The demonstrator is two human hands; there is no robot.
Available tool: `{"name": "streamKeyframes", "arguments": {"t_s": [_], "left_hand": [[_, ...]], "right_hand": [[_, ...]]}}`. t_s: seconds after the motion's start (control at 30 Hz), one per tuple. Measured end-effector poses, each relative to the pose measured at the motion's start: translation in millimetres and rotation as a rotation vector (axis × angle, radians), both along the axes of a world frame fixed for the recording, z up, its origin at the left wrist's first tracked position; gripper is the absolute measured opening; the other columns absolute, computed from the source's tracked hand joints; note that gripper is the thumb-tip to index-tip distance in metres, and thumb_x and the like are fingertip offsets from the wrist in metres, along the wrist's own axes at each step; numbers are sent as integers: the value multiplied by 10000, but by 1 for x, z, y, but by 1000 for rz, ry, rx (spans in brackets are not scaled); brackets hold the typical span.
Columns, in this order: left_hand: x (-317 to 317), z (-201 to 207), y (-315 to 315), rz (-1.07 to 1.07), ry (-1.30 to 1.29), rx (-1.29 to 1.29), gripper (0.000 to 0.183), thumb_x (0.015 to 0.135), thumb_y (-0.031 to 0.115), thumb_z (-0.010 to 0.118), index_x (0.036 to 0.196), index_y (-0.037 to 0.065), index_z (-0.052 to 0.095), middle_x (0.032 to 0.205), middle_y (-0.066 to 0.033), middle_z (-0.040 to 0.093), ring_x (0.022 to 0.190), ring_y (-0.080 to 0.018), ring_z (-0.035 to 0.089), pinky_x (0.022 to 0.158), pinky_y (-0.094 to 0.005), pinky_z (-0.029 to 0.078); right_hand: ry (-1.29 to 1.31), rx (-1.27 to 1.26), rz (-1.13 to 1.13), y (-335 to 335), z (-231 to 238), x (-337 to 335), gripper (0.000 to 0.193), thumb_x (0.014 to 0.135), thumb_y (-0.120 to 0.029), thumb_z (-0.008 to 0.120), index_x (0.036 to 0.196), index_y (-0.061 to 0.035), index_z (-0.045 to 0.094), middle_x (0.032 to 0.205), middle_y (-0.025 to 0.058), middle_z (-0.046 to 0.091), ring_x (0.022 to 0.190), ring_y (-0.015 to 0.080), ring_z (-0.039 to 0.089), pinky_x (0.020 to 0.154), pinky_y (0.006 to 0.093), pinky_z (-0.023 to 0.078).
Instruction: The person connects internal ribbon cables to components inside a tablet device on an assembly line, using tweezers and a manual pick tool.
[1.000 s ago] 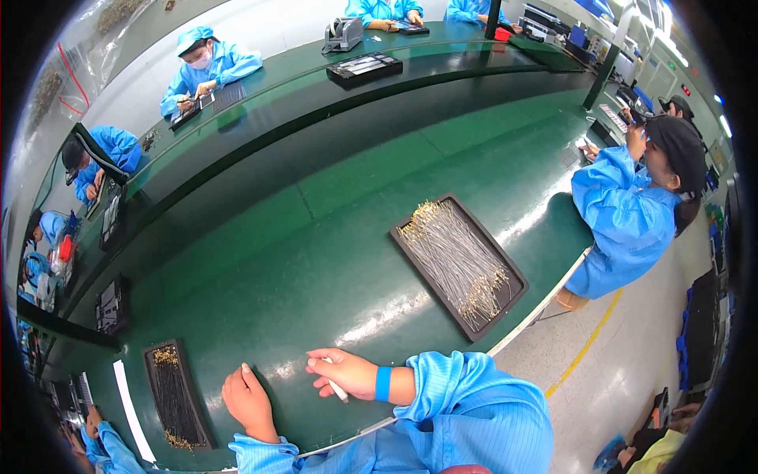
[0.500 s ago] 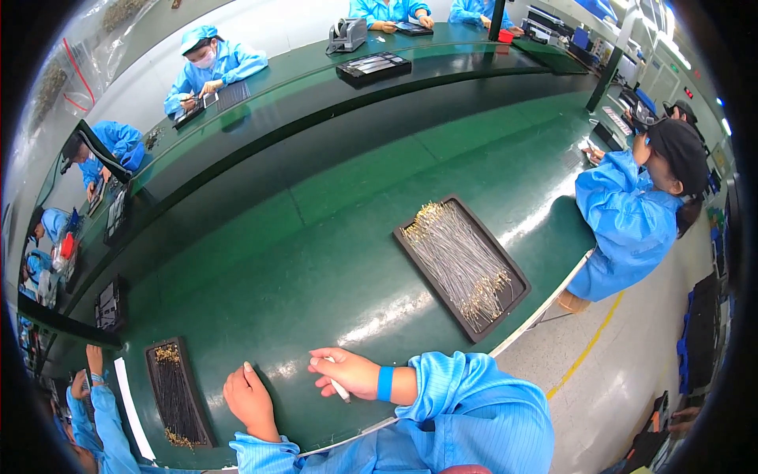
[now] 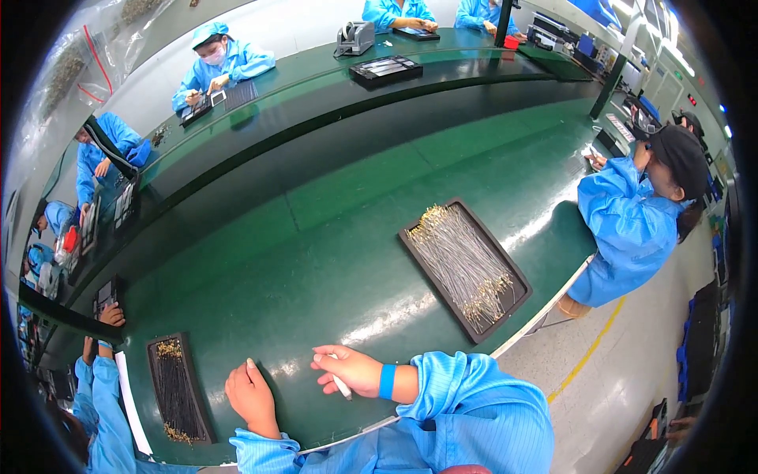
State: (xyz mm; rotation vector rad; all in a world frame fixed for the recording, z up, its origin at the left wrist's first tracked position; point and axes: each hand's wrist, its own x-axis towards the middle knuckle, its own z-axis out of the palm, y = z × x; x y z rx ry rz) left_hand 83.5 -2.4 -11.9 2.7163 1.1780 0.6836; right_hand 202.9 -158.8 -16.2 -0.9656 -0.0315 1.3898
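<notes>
My left hand (image 3: 251, 400) rests back-up at the table's front edge, its fingers folded loosely together and nothing showing in it. To its right, my right hand (image 3: 353, 373), with a blue band at the wrist, holds a slim white pen-like tool (image 3: 342, 387) that slants down out of the curled fingers. Left of my left hand lies a narrow dark tray (image 3: 207, 426) of black cables (image 3: 178, 391) with gold-coloured ends. Further off to the right sits a larger dark tray (image 3: 517, 294) full of grey cables (image 3: 462, 257), also gold-tipped. Both trays are apart from my hands.
A co-worker (image 3: 639, 213) in blue sits at the table's right end. At the left, another person's hand (image 3: 112, 314) touches a black case (image 3: 105, 292). A dark raised ledge (image 3: 316, 130) crosses the green table (image 3: 316, 261); more co-workers sit beyond it. A white strip (image 3: 133, 407) lies at left.
The co-worker at the left has reached forward to the black case. My hands and the white tool hold almost the same place; the view has shifted slightly.
</notes>
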Motion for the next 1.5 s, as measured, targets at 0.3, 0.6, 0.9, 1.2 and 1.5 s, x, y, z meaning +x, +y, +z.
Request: {"name": "streamKeyframes", "arguments": {"t_s": [0.3, 0.6, 0.9, 1.2, 1.5], "left_hand": [[1, 2, -2, -9, -1, -4, 217, 791, 191, 458, 755, 7, 568, 725, -130, 547, 712, -289, 497, 672, -370, 378], [0, 2, -2, -10, -7, 13, 220, 795, 195, 453, 756, 11, 568, 732, -120, 553, 724, -283, 502, 682, -365, 382], [1, 6, -2, -15, -4, -15, 227, 798, 200, 445, 762, 11, 567, 758, -123, 555, 728, -289, 498, 676, -370, 376], [0, 4, -2, -7, -27, 27, 195, 780, 187, 471, 742, 22, 567, 738, -109, 552, 714, -286, 495, 658, -369, 380], [1, 5, -2, 0, -8, 11, 195, 779, 188, 472, 743, 22, 568, 746, -111, 553, 718, -286, 495, 665, -370, 379]], "right_hand": [[10, 5, -4, -1, -1, 0, 543, 795, -320, 486, 1205, -31, 278, 1054, 77, 440, 805, 176, 482, 638, 282, 456], [21, 8, 3, -1, 3, 2, 539, 800, -301, 486, 1206, -23, 265, 1063, 92, 435, 796, 174, 488, 639, 282, 461], [22, -33, -5, 0, 5, 1, 514, 805, -274, 491, 1200, -30, 270, 1084, 112, 433, 811, 184, 495, 663, 296, 466], [36, -34, -3, -1, 5, 1, 499, 807, -253, 492, 1200, -35, 274, 1068, 108, 439, 810, 179, 495, 658, 296, 470], [36, -28, -4, -1, 5, 1, 506, 808, -250, 490, 1203, -30, 265, 1061, 106, 437, 804, 176, 496, 655, 297, 472]]}}
